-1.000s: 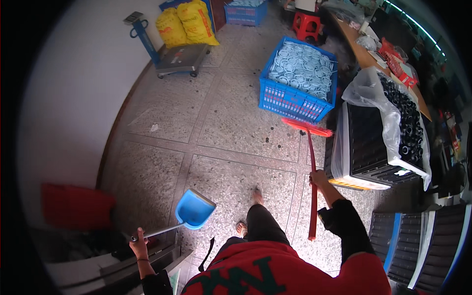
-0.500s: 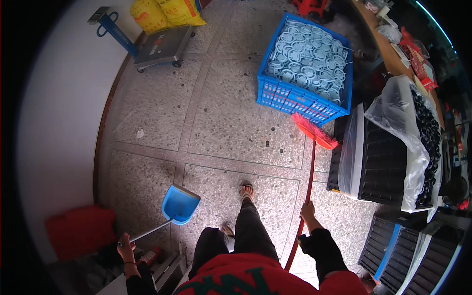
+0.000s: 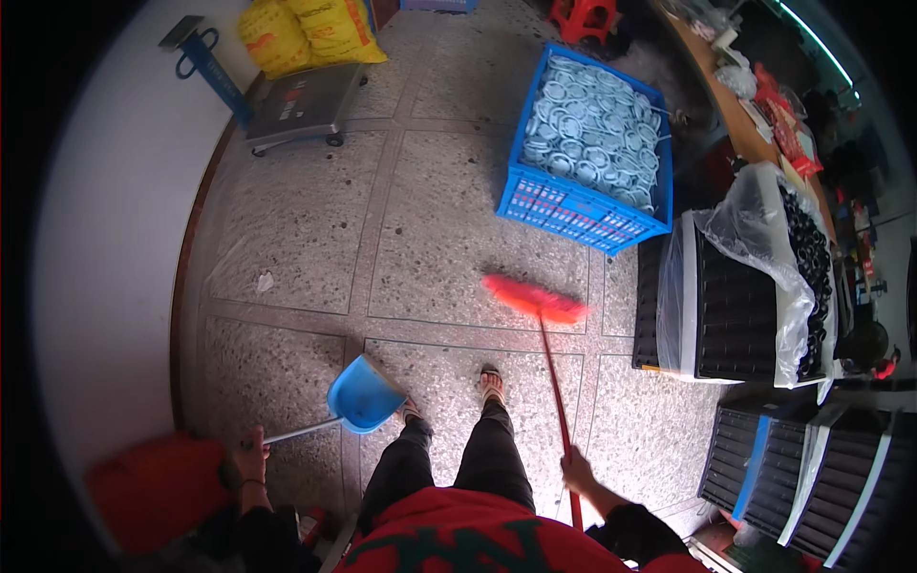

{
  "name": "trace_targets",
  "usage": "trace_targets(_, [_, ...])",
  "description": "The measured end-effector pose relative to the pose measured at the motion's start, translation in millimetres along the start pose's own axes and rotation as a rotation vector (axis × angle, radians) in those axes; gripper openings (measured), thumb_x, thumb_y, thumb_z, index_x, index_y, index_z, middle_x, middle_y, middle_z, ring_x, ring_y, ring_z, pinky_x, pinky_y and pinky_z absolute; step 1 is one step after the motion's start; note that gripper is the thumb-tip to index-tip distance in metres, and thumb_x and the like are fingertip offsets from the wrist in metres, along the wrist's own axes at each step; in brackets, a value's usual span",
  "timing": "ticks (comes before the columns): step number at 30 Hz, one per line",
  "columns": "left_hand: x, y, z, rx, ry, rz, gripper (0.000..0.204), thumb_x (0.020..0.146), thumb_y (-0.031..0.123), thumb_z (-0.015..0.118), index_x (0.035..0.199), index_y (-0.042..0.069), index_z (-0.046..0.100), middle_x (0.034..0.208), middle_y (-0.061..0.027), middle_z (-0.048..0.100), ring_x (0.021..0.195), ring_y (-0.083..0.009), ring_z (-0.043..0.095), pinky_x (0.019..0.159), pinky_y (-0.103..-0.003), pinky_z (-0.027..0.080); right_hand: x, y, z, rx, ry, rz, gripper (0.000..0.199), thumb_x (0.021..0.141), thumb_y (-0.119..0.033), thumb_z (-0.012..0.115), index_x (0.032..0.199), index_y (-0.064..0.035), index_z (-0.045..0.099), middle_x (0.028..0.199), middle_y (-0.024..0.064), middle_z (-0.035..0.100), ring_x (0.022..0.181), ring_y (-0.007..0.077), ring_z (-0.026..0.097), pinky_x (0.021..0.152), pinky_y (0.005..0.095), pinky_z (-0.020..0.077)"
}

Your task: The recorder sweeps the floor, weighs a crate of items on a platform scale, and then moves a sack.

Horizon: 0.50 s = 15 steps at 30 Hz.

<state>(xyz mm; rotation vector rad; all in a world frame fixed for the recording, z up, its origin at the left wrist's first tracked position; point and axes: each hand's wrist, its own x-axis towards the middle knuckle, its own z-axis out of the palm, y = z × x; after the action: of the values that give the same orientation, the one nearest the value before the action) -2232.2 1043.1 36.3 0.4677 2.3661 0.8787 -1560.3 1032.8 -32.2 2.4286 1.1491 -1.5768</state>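
Note:
My right hand (image 3: pixel 576 471) is wrapped round the red handle of a broom (image 3: pixel 537 304), whose red-pink bristle head rests on the speckled floor ahead of my feet, slightly blurred. At the lower left my left hand (image 3: pixel 251 456) grips the grey handle of a long-handled dustpan (image 3: pixel 366 394). The dustpan's blue scoop is beside my left foot, its mouth turned up and to the right. A small white scrap (image 3: pixel 265 282) lies on the floor at the left. My left fingers are partly in shadow.
A blue crate (image 3: pixel 583 205) full of pale blue ring-shaped parts stands ahead on the right. Black bins (image 3: pixel 735 315) with plastic sheeting line the right side. Ahead left is a platform scale (image 3: pixel 304 107) bearing yellow sacks (image 3: pixel 310 36). A white wall (image 3: pixel 115 229) bounds the left.
The broom head has swept left, away from the crate, and my right hand has come lower and left. The dustpan has shifted slightly right. My left foot has stepped forward.

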Motion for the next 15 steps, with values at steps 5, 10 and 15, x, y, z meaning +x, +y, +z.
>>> trace_targets(5, [54.6,-67.1,-28.2,-0.108,-0.058,0.026,0.024,0.080,0.026,0.067,0.083,0.004,0.060,0.060,-0.0010,0.055,0.051,-0.0074,0.053,0.045,-0.022,0.045,-105.5,-50.0,60.9,-0.097,-0.165,-0.232,0.019,0.088,-0.022,0.046,0.100,-0.0073,0.046,0.059,0.0108,0.053,0.045,0.0224,0.055,0.040,0.0357,0.0439])
trace_targets(10, [90.7,-98.6,-62.9,-0.214,-0.046,0.123,0.021,0.082,0.023,0.065,0.083,0.003,0.060,0.060,-0.0001,0.053,0.049,-0.0068,0.049,0.043,-0.022,0.040,-136.7,-94.8,70.9,-0.001,-0.272,-0.193,0.030,0.089,-0.026,0.047,0.115,-0.0124,0.047,0.059,0.0030,0.050,0.043,0.0133,0.049,0.036,0.0285,0.0386])
trace_targets(15, [106.6,-101.8,-92.3,-0.207,0.052,0.141,0.022,0.082,0.022,0.064,0.084,0.001,0.060,0.058,-0.0016,0.051,0.048,-0.0077,0.048,0.041,-0.023,0.037,-104.7,-175.0,85.3,-0.106,-0.114,-0.368,0.022,0.090,-0.024,0.049,0.109,-0.0125,0.047,0.059,0.0000,0.046,0.043,0.0099,0.044,0.038,0.0268,0.0370])
